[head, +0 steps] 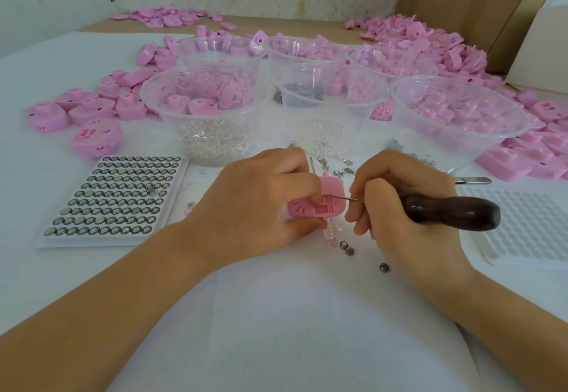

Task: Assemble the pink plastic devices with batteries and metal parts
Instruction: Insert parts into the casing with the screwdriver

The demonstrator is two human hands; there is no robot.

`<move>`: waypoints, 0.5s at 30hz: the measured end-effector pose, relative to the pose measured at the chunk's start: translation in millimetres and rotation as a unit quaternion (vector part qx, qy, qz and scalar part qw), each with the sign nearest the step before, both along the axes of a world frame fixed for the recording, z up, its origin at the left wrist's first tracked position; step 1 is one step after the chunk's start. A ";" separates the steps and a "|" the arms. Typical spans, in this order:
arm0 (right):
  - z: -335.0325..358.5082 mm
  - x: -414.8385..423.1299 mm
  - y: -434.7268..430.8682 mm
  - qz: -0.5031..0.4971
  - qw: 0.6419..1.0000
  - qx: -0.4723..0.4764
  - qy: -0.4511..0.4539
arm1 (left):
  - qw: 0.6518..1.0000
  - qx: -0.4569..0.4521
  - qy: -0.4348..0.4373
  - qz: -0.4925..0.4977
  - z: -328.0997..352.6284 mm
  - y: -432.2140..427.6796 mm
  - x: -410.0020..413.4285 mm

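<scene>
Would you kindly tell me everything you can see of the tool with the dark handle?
The tool has a dark brown, glossy handle, seemingly wood, bulging with a narrow waist, and a thin metal shaft. It lies almost level, pointing left. The right hand grips the handle's front and pinches the shaft; the butt sticks out. The tip reaches into the open pink device held by the left hand.
</scene>
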State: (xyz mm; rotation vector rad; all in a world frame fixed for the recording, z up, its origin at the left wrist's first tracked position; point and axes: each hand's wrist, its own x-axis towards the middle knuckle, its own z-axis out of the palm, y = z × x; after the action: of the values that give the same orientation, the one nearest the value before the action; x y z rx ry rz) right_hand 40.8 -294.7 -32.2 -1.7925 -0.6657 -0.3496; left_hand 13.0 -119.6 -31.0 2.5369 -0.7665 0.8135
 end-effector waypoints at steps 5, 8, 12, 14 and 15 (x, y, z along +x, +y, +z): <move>-2.3 1.1 -0.7 0.008 1.000 -0.001 -0.015 | 1.000 0.010 -0.005 0.003 -0.5 -0.9 0.1; -4.6 1.1 -2.2 0.024 1.000 -0.006 -0.019 | 1.000 0.014 -0.009 0.004 -0.5 -0.6 0.2; -5.8 1.5 -2.4 0.022 1.000 -0.012 -0.019 | 1.000 0.015 -0.013 0.003 -0.3 -0.9 0.2; -5.3 1.5 -1.5 0.018 1.000 -0.012 -0.015 | 1.000 0.014 -0.016 0.002 -0.2 -0.8 0.4; -4.8 1.2 -1.1 0.017 1.000 -0.013 -0.011 | 1.000 0.015 -0.018 0.001 -0.3 -0.8 0.5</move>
State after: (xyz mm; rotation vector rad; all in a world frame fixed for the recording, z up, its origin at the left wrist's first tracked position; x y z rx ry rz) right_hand 42.0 -295.8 -37.0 -1.8008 -0.7192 -0.3398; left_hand 13.4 -120.4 -31.3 2.5570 -0.7927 0.8573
